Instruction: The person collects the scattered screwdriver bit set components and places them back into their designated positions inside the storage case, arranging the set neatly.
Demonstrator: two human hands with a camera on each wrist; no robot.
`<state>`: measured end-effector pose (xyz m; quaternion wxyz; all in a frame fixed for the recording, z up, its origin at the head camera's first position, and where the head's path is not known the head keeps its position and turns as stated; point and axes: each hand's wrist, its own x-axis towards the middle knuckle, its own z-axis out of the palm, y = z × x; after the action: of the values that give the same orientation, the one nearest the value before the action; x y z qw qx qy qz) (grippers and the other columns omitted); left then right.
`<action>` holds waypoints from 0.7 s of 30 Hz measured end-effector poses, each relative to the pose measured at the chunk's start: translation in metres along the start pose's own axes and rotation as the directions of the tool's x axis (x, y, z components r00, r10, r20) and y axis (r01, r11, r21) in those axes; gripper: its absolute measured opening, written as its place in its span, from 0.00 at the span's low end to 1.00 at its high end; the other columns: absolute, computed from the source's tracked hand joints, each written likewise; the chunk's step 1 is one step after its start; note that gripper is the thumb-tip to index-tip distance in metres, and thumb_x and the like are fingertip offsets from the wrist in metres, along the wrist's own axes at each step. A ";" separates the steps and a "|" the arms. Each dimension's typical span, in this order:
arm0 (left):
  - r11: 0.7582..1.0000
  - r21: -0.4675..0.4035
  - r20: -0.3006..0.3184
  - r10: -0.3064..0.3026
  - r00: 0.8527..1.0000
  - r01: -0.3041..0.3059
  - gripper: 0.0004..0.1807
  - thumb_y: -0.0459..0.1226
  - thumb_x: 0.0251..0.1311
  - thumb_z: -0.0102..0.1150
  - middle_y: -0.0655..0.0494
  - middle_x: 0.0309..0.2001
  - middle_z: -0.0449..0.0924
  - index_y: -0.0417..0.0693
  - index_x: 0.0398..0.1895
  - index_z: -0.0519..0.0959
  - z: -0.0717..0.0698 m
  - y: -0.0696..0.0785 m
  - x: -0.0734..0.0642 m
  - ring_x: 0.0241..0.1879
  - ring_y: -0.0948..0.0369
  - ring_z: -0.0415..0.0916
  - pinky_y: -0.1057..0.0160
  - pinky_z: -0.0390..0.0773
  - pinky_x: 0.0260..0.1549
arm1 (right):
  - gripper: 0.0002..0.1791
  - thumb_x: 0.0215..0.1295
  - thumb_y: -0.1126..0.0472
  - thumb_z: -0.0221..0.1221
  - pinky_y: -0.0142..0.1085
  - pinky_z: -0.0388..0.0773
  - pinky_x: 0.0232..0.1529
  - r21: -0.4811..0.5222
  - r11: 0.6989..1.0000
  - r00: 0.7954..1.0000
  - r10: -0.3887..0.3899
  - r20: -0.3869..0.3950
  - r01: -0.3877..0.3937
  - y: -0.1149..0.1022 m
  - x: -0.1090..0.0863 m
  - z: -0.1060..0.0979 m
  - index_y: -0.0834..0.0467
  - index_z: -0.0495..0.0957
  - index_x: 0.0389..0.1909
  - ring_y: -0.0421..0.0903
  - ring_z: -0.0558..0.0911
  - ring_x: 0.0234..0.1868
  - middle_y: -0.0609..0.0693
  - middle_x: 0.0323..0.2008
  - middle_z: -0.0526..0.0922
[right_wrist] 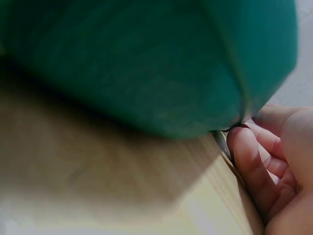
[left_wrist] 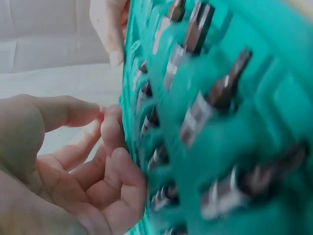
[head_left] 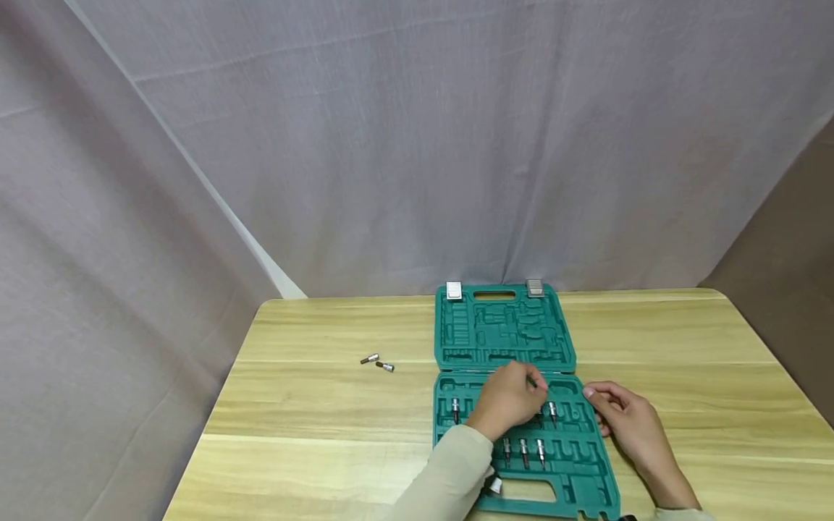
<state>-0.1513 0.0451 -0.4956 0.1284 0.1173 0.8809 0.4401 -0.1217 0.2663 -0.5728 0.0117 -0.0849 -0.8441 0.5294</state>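
The green tool case (head_left: 589,463) lies unfolded on the table, with several bit sockets (head_left: 524,450) seated in its lower half. Over the upper row of that half is my left hand (head_left: 511,398), its thumb and index fingertips brought together. Whether a small piece sits between these fingertips is hidden. In the left wrist view, the curled fingers (left_wrist: 117,181) are close beside the row of bit sockets (left_wrist: 225,93). My right hand (head_left: 628,427) pinches the case's right edge, thumb on top; the right wrist view shows fingers (right_wrist: 247,156) at the case's corner.
Two loose bit sockets (head_left: 385,367) lie on the wooden table (head_left: 313,420) left of the case. The case's lid (head_left: 560,325) lies flat toward the back, with two metal latches (head_left: 454,291) at its far edge. Grey curtains (head_left: 404,145) hang behind the table.
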 end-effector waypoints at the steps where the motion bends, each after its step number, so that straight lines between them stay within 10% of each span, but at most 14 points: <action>1: 1.000 -0.008 -0.002 0.000 1.000 0.000 0.06 0.36 0.69 0.66 0.63 0.19 0.76 0.55 0.33 0.85 -0.003 -0.001 0.000 0.16 0.64 0.69 0.65 0.69 0.18 | 0.28 0.80 0.45 0.58 0.36 0.84 0.27 0.000 1.000 1.000 0.001 -0.001 -0.001 0.000 0.000 0.000 0.66 0.80 0.61 0.41 0.80 0.25 0.51 0.28 0.81; 21: 0.978 0.060 -0.131 0.205 0.970 -0.198 0.07 0.33 0.74 0.59 0.65 0.34 0.81 0.50 0.42 0.86 -0.093 -0.031 -0.029 0.31 0.69 0.73 0.68 0.76 0.33 | 0.25 0.81 0.48 0.58 0.36 0.83 0.26 -0.012 1.000 1.000 0.016 -0.009 -0.016 -0.002 -0.001 0.001 0.66 0.80 0.61 0.42 0.80 0.24 0.52 0.29 0.81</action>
<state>-0.1575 -0.0512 -0.4629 0.0195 0.1788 0.8813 0.4371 -0.1213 0.2648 -0.5716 0.0107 -0.0942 -0.8464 0.5241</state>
